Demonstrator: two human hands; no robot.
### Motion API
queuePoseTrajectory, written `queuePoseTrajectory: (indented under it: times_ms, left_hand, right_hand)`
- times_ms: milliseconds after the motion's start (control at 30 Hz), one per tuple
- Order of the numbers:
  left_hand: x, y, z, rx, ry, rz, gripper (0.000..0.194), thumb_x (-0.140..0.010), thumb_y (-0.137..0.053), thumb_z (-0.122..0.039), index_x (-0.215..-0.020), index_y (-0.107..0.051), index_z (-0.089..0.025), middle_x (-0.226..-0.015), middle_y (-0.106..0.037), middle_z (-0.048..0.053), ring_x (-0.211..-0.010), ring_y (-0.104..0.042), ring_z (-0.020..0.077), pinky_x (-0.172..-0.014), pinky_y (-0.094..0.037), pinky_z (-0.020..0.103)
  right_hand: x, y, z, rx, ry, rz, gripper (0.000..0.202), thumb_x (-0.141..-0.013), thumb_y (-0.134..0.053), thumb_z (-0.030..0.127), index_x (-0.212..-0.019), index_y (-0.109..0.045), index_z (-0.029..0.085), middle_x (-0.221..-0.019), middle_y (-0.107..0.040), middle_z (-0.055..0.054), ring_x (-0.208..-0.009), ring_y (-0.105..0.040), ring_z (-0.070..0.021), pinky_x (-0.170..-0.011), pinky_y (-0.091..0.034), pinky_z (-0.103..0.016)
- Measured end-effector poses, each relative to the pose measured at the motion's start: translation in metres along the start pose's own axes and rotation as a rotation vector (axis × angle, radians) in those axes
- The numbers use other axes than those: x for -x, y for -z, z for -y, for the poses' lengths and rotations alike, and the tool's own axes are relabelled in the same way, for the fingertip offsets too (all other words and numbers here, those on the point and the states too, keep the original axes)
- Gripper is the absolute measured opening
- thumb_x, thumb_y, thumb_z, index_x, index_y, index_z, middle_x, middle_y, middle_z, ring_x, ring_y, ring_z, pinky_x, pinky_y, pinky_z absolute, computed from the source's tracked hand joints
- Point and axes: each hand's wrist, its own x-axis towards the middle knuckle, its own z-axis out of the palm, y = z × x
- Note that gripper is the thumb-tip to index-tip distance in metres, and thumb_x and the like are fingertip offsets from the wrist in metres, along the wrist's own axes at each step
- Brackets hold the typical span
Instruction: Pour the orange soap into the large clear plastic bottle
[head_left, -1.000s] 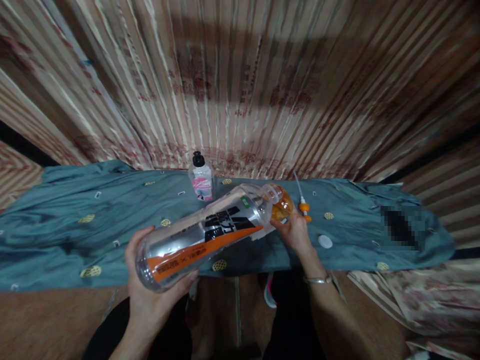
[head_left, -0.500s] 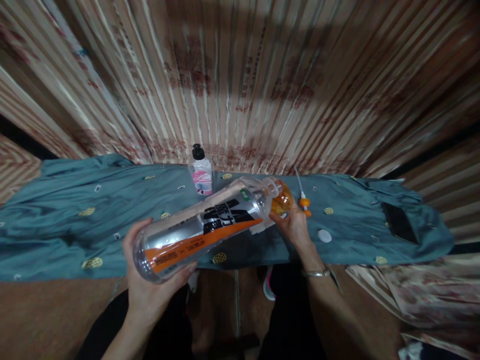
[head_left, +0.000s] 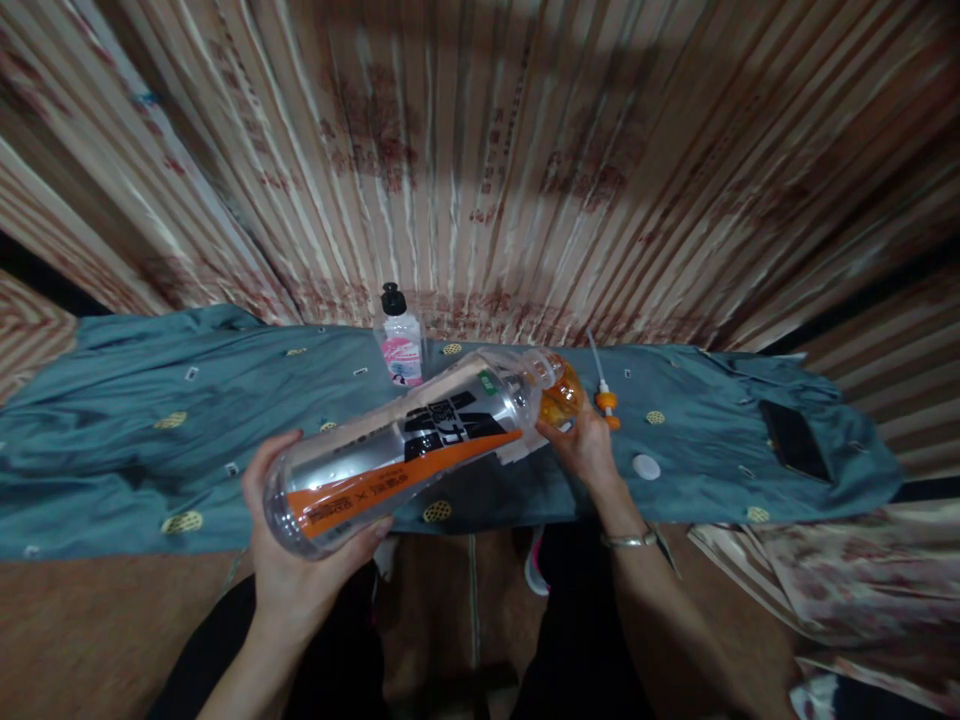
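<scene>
My left hand (head_left: 300, 550) is wrapped round the base of a large clear plastic bottle (head_left: 420, 450) with a silver and orange label. The bottle is tilted, its neck pointing right and away from me. At its mouth is a small amber bottle (head_left: 559, 395), gripped in my right hand (head_left: 585, 440). The two mouths appear to meet, though the exact contact is partly hidden. Just right of that hand lies an orange pump head (head_left: 606, 400) with a long pale tube. A white round cap (head_left: 646, 467) lies nearer to me.
A black-capped bottle with a pink label (head_left: 401, 345) stands at the back of the cloth-covered table (head_left: 112, 430). Toward the right end lies a black phone (head_left: 793, 440). Behind the table hangs a pleated curtain (head_left: 480, 180).
The view has shifted very slightly. Both hands hold the two bottles in nearly the same pose as before.
</scene>
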Motion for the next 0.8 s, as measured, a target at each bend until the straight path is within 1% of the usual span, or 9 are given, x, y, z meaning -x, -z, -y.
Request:
queuePoseTrajectory:
  times_ms: [167, 333, 500, 600, 700, 800]
  left_hand:
    - [0.0001, 0.0017, 0.0026, 0.002, 0.004, 0.008, 0.11, -0.033, -0.105, -0.053, -0.131, -0.063, -0.027, -0.117, -0.071, 0.003, -0.099, -0.071, 0.0257, -0.086, -0.059, 0.038]
    - [0.0008, 0.004, 0.0028, 0.002, -0.016, 0.071, 0.107, -0.038, -0.106, -0.048, -0.133, -0.06, -0.028, -0.113, -0.07, 0.002, -0.095, -0.07, 0.024, -0.082, -0.059, 0.035]
    - [0.0014, 0.0012, 0.0008, 0.01, 0.0, -0.007, 0.109, -0.033, -0.104, -0.053, -0.13, -0.062, -0.028, -0.116, -0.068, 0.002, -0.096, -0.068, 0.0247, -0.083, -0.059, 0.037]
    - [0.0003, -0.0001, -0.0014, 0.002, 0.027, 0.035, 0.106, -0.034, -0.104, -0.051, -0.129, -0.061, -0.03, -0.112, -0.066, 0.0, -0.093, -0.067, 0.0249, -0.079, -0.06, 0.038]
    - [-0.0009, -0.0003, -0.0028, -0.004, 0.031, 0.03, 0.106, -0.034, -0.103, -0.052, -0.128, -0.06, -0.031, -0.113, -0.065, 0.001, -0.093, -0.067, 0.0253, -0.079, -0.061, 0.039]
    - [-0.0011, -0.0004, -0.0037, 0.001, 0.029, 0.037, 0.107, -0.033, -0.104, -0.051, -0.128, -0.059, -0.03, -0.114, -0.066, 0.0, -0.094, -0.068, 0.0244, -0.08, -0.061, 0.038]
  right_hand:
    - [-0.0003, 0.0018, 0.0033, -0.036, -0.027, 0.012, 0.077, -0.082, -0.091, 0.053, -0.147, -0.067, 0.019, -0.138, -0.08, -0.019, -0.128, -0.079, -0.0389, -0.111, -0.066, -0.054]
    - [-0.0003, 0.0022, 0.0041, -0.053, -0.008, 0.021, 0.073, -0.084, -0.09, 0.048, -0.148, -0.067, 0.02, -0.137, -0.08, -0.018, -0.127, -0.08, -0.0383, -0.111, -0.066, -0.055]
    - [0.0002, 0.0014, 0.0024, -0.045, -0.008, 0.02, 0.077, -0.085, -0.091, 0.05, -0.15, -0.067, 0.018, -0.137, -0.08, -0.02, -0.128, -0.08, -0.0391, -0.111, -0.067, -0.054]
    - [0.0003, 0.0012, 0.0019, -0.048, -0.003, 0.015, 0.077, -0.084, -0.091, 0.052, -0.149, -0.067, 0.018, -0.135, -0.081, -0.019, -0.125, -0.081, -0.0387, -0.108, -0.068, -0.054]
    - [0.0004, 0.0012, 0.003, -0.04, -0.011, 0.009, 0.077, -0.084, -0.091, 0.055, -0.148, -0.069, 0.019, -0.132, -0.082, -0.018, -0.12, -0.082, -0.0376, -0.104, -0.07, -0.051]
    - [0.0007, 0.001, 0.0049, -0.028, -0.008, -0.012, 0.077, -0.084, -0.091, 0.057, -0.147, -0.069, 0.018, -0.134, -0.082, -0.018, -0.123, -0.082, -0.0375, -0.105, -0.069, -0.05]
